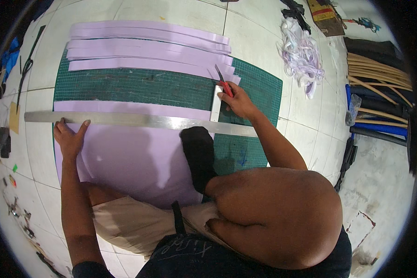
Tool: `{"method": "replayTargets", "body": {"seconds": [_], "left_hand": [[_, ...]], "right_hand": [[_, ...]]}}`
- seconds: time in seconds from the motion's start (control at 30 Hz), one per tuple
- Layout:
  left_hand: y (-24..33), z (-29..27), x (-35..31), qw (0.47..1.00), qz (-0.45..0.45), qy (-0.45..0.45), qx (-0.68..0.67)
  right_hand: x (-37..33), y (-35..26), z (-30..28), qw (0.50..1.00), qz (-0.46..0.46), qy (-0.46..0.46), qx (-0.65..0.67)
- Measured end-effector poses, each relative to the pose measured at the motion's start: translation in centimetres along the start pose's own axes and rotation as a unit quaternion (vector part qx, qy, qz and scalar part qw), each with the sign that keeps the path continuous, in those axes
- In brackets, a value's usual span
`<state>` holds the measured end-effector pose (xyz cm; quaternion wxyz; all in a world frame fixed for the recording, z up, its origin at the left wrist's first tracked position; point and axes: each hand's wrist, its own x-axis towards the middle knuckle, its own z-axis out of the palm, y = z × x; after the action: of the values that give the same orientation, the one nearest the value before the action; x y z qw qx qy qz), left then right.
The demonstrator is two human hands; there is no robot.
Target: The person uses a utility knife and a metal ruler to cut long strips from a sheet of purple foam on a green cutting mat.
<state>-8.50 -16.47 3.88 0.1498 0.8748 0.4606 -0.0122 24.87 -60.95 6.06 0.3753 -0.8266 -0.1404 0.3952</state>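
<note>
A long metal ruler point(139, 119) lies across a lilac sheet point(129, 153) on the green cutting mat point(139, 85). My left hand point(69, 136) presses on the ruler's left part, thumb and fingers spread. In my right hand point(238, 102) is a red utility knife point(226, 88), its blade pointing up and away from me. Beside it, my right fingers touch a short white straight strip point(216, 104) standing at about a right angle to the ruler, at the sheet's right edge. My black-socked foot point(197, 155) rests on the sheet, its toes at the ruler.
Several cut lilac strips point(143, 48) lie stacked on the far part of the mat. On the tiled floor to the right is a heap of white scraps point(301, 55), with a cardboard box point(326, 16) behind. Rolls of material point(380, 106) stand at the far right. Scissors point(28, 65) lie left.
</note>
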Motion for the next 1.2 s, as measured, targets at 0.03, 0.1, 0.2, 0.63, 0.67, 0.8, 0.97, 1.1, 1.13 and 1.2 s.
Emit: {"method": "replayTargets", "body": {"seconds": [0.03,0.1,0.2,0.63,0.67,0.8,0.97,1.1,1.13,1.2], "left_hand": [[-0.1,0.0,0.1,1.000,0.002,0.004,-0.002],[0.0,0.1,0.1,1.000,0.004,0.003,0.015],[0.4,0.4,0.3,1.000,0.009,0.005,0.019],[1.1,-0.7,0.9,0.998,-0.043,0.004,-0.053],[1.4,-1.0,0.6,0.996,-0.061,0.009,-0.064],[-0.3,-1.3,-0.2,0.993,-0.057,0.036,-0.098],[0.0,-0.8,0.2,0.992,-0.050,0.042,-0.109],[-0.7,0.0,-0.1,0.987,-0.022,0.105,-0.123],[-0.8,0.4,-0.1,0.987,-0.028,0.100,-0.123],[-0.4,0.0,0.1,0.988,-0.035,0.090,-0.116]], "right_hand": [[0.1,0.1,0.0,1.000,-0.004,-0.001,0.001],[-0.1,0.0,0.0,1.000,-0.003,0.001,0.009],[-0.2,0.1,-0.3,1.000,0.008,0.016,0.014],[2.3,-9.1,1.3,0.997,-0.051,-0.002,-0.056],[2.6,-11.9,2.3,0.997,-0.034,-0.027,-0.066],[8.8,-18.3,11.2,0.977,-0.155,-0.098,-0.105],[14.1,-26.0,23.8,0.976,-0.168,-0.134,0.041],[16.3,-29.2,31.7,0.970,-0.190,-0.132,0.081],[16.9,-29.5,33.1,0.968,-0.194,-0.132,0.085],[17.9,-29.8,34.7,0.965,-0.239,-0.089,0.062]]}}
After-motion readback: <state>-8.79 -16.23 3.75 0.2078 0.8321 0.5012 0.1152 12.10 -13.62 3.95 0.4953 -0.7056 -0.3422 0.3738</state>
